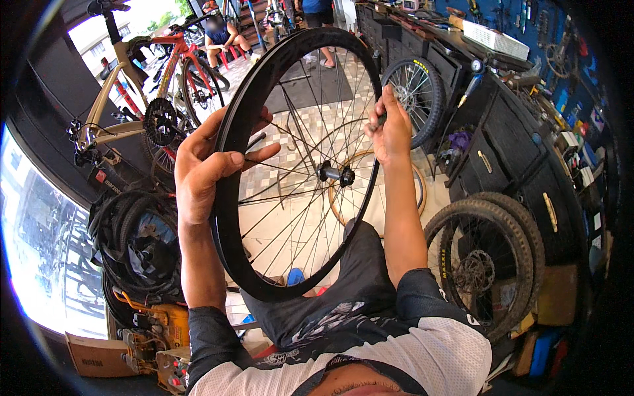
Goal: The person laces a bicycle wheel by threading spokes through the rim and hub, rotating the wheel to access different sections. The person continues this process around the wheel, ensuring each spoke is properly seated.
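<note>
A black deep-rim bicycle wheel (pixel 231 241) without a tyre stands upright in front of me, above my lap. Thin black spokes run from its rim to the dark hub (pixel 335 174). My left hand (pixel 206 162) is closed round the left side of the rim, its thumb and fingers reaching in among the spokes. On the opposite side, my right hand (pixel 391 129) is raised beside the rim with its fingers curled together. Something small and dark shows at those fingertips, too small to name. Whether the right hand touches the rim, I cannot tell.
Wheels with knobbly tyres (pixel 475 257) lean at my right by black drawers (pixel 508 158). A tan-rimmed hoop or tyre (pixel 417 191) lies on the floor beyond. Bicycles (pixel 148 109) and bundled black tyres (pixel 132 244) stand left. Two people are in the background, one seated (pixel 223 39).
</note>
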`<control>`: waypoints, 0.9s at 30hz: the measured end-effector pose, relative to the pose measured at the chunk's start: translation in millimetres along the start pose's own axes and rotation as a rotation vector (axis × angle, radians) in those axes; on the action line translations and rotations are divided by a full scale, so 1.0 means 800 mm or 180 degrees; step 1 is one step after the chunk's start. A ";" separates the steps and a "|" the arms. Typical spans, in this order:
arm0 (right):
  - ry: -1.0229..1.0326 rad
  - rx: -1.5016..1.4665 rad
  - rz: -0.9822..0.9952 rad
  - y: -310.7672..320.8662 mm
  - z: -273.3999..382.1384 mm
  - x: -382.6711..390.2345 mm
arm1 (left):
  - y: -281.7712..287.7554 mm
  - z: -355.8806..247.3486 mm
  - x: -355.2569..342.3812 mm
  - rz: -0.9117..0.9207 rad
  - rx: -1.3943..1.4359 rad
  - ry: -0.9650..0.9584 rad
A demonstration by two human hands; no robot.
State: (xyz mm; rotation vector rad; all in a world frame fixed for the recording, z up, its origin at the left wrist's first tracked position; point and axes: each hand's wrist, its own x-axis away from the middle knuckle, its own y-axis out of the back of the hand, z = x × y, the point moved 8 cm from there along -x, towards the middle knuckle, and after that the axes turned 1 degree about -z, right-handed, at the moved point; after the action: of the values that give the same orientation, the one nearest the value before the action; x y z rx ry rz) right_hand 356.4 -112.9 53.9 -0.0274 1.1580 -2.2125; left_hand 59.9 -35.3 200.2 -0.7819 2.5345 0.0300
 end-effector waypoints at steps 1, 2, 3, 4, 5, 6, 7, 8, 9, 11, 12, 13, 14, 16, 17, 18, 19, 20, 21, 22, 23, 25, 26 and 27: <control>-0.0107 0.0029 0.0231 0.002 -0.005 0.005 | -0.001 0.000 -0.001 0.0003 0.0005 -0.0002; -0.0205 0.0309 0.0358 0.006 -0.011 0.009 | 0.000 0.002 -0.002 0.0018 -0.0061 0.0022; 0.0204 0.0882 0.0517 0.001 -0.008 0.017 | 0.000 0.007 -0.005 0.0077 -0.0051 0.0036; 0.0609 0.1445 0.0684 -0.013 -0.014 0.027 | 0.003 0.011 -0.007 0.0127 -0.0052 0.0047; 0.1015 0.2007 0.0849 -0.025 -0.019 0.040 | 0.004 0.015 -0.009 0.0176 -0.0054 0.0057; 0.0960 0.2388 0.0942 -0.034 -0.030 0.053 | 0.008 0.017 -0.009 0.0186 -0.0073 0.0072; 0.0916 0.2794 0.1019 -0.040 -0.032 0.069 | 0.011 0.020 -0.011 0.0216 -0.0068 0.0085; 0.0474 0.2983 0.0956 -0.037 -0.038 0.078 | 0.014 0.022 -0.013 0.0244 -0.0065 0.0098; 0.0542 0.3109 0.0932 -0.029 -0.037 0.079 | 0.013 0.029 -0.020 0.0351 0.0073 0.0108; 0.0661 0.3331 0.0951 -0.016 -0.043 0.081 | 0.020 0.041 -0.033 0.0506 0.0317 0.0114; 0.0810 0.3585 0.0986 -0.020 -0.040 0.084 | 0.019 0.046 -0.038 0.0686 0.0388 0.0074; 0.1027 0.3739 0.0923 -0.022 -0.039 0.089 | 0.024 0.051 -0.040 0.0652 0.0634 0.0144; 0.1245 0.3891 0.0857 -0.026 -0.042 0.095 | 0.027 0.056 -0.042 0.0618 0.0881 0.0213; 0.1648 0.4120 0.0690 -0.036 -0.041 0.103 | 0.029 0.063 -0.046 0.0718 0.1293 0.0305; 0.1656 0.4157 0.0659 -0.039 -0.041 0.101 | 0.030 0.066 -0.050 0.0695 0.1248 0.0287; 0.1660 0.4204 0.0626 -0.041 -0.042 0.098 | 0.032 0.073 -0.055 0.0671 0.1213 0.0271; 0.1659 0.4265 0.0565 -0.041 -0.041 0.094 | 0.032 0.086 -0.062 0.0670 0.1190 0.0272; 0.1660 0.4278 0.0555 -0.042 -0.037 0.093 | 0.038 0.100 -0.067 0.0720 0.1174 0.0041; 0.1731 0.4220 0.0769 -0.073 -0.046 0.095 | 0.061 0.083 -0.056 0.0553 0.0983 -0.0238; 0.1743 0.4361 0.0695 -0.062 -0.044 0.093 | 0.059 0.106 -0.068 0.0600 0.0977 -0.0349; 0.1753 0.4503 0.0623 -0.051 -0.042 0.092 | 0.055 0.129 -0.078 0.0633 0.1017 -0.0435; 0.1726 0.4419 0.0534 -0.039 -0.036 0.091 | 0.049 0.155 -0.088 0.0629 0.0993 -0.0641; 0.1723 0.4291 0.0512 -0.035 -0.036 0.092 | 0.049 0.161 -0.091 0.0680 0.0999 -0.0715; 0.1724 0.4130 0.0552 -0.042 -0.037 0.094 | 0.052 0.156 -0.087 0.0559 0.1056 -0.0600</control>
State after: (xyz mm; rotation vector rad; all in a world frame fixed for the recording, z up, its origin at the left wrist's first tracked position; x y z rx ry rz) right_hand 270.1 -117.5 41.5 1.1849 -0.2430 -2.4481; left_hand 142.8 55.8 116.8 -0.4057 2.3371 -0.2412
